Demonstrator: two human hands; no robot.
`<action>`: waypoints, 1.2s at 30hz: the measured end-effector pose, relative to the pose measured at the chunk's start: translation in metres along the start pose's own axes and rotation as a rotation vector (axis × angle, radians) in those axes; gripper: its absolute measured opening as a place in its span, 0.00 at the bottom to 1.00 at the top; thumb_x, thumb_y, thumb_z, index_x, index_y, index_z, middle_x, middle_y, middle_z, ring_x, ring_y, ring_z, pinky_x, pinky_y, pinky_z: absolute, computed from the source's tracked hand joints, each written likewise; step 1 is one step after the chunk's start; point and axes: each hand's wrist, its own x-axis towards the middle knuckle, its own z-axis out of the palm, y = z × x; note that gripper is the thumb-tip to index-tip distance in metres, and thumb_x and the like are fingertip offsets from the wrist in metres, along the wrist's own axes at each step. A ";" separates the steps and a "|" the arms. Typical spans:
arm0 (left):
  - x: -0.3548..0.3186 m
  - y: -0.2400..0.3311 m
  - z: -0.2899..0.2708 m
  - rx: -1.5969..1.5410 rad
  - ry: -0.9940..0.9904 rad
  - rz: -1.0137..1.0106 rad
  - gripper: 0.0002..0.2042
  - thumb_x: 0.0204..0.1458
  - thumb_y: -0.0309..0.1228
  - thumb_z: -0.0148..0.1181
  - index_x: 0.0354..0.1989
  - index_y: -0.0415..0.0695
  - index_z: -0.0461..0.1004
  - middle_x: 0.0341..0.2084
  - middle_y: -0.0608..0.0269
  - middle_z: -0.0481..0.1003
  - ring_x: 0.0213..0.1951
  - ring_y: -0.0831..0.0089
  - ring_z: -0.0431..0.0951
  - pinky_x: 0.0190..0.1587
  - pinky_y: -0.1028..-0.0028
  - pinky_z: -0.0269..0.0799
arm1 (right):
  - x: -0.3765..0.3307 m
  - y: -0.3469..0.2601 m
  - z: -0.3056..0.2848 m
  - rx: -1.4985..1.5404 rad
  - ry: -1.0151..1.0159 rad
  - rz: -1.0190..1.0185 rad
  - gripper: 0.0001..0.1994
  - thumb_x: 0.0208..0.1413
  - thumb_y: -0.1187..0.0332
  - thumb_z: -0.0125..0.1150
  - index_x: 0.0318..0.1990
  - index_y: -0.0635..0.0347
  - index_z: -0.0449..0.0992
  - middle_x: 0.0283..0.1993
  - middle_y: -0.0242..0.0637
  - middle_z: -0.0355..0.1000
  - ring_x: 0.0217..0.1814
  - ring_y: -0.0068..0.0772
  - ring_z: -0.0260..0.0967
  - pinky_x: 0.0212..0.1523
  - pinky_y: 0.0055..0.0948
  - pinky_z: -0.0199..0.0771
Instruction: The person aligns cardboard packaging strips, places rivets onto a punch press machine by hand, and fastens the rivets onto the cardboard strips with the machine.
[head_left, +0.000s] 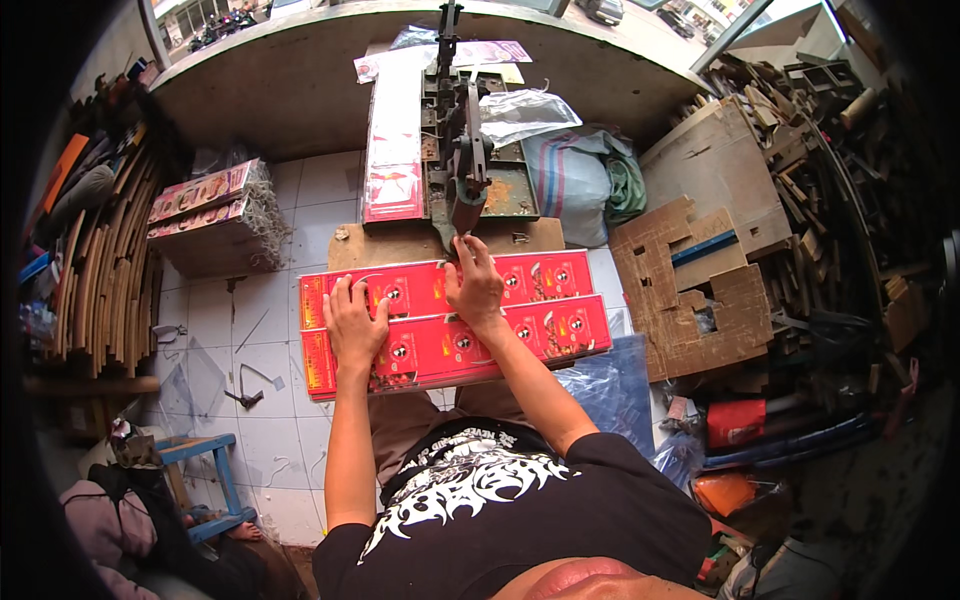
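Observation:
A red printed cardboard strip [425, 285] lies crosswise on a brown board, its far edge under the head of a dark metal bench press [466, 190]. My left hand [353, 320] rests flat on the strip, fingers spread. At the press head, my right hand [474, 278] has its fingertips drawn together by the strip's far edge; whatever they pinch is too small to make out. Nearer my body lies a stack of similar red strips [450, 350], beneath my wrists and over my lap.
Left of the press stands a pile of long printed sheets [395, 150]; right of it are a metal tray [512, 190] and a white woven sack [567, 180]. Bundled printed cards [205, 215] sit on the tiled floor at left. Cut wooden boards [690, 280] lean at right, near a blue stool [215, 465] opposite.

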 end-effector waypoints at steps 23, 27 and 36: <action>0.000 0.000 -0.001 -0.010 0.008 0.002 0.23 0.52 0.43 0.66 0.52 0.42 0.73 0.59 0.49 0.68 0.64 0.53 0.66 0.69 0.49 0.55 | -0.002 0.001 0.001 0.029 0.002 0.033 0.25 0.53 0.71 0.65 0.61 0.58 0.71 0.57 0.47 0.71 0.53 0.51 0.76 0.47 0.40 0.80; 0.000 -0.003 0.003 -0.025 0.039 0.015 0.21 0.52 0.41 0.66 0.50 0.42 0.74 0.58 0.50 0.69 0.62 0.51 0.67 0.69 0.48 0.56 | -0.001 0.002 0.003 0.024 0.025 0.000 0.26 0.53 0.71 0.65 0.61 0.56 0.71 0.55 0.46 0.70 0.50 0.50 0.76 0.44 0.40 0.81; -0.001 -0.002 0.002 -0.021 0.044 0.014 0.21 0.52 0.41 0.66 0.50 0.42 0.75 0.58 0.51 0.69 0.62 0.53 0.67 0.69 0.48 0.56 | -0.004 0.006 0.007 0.021 -0.011 0.043 0.26 0.53 0.70 0.64 0.61 0.54 0.70 0.55 0.46 0.70 0.49 0.51 0.75 0.44 0.42 0.79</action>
